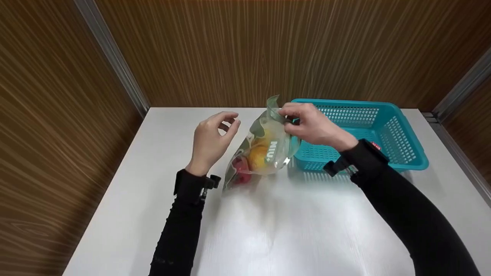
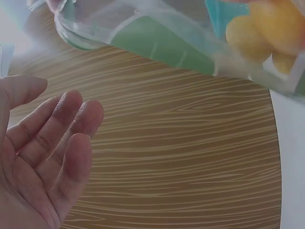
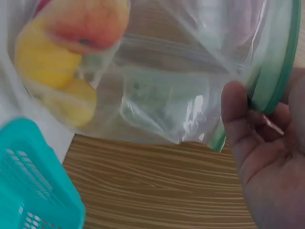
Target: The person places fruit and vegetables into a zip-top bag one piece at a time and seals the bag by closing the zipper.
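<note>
My right hand [image 1: 308, 122] pinches the top edge of a clear zip bag [image 1: 282, 153] near one corner, and the bag hangs tilted over the table. Inside it lie a yellow-orange fruit [image 1: 257, 157] and a red one [image 1: 241, 170]. The right wrist view shows a red-orange fruit [image 3: 90, 24] and smaller yellow fruits [image 3: 71, 102] through the film, with the green zip strip [image 3: 286, 52] beside my right fingers. My left hand [image 1: 213, 138] is held apart from the bag on its left, fingers loosely curved and nothing between them; in the left wrist view the bag passes above it.
A teal plastic basket [image 1: 412, 134] stands at the back right of the white table [image 1: 161, 153], just behind my right wrist. A small red item [image 1: 376, 145] lies in it. Wood-grain panels [image 1: 230, 53] rise behind and at both sides.
</note>
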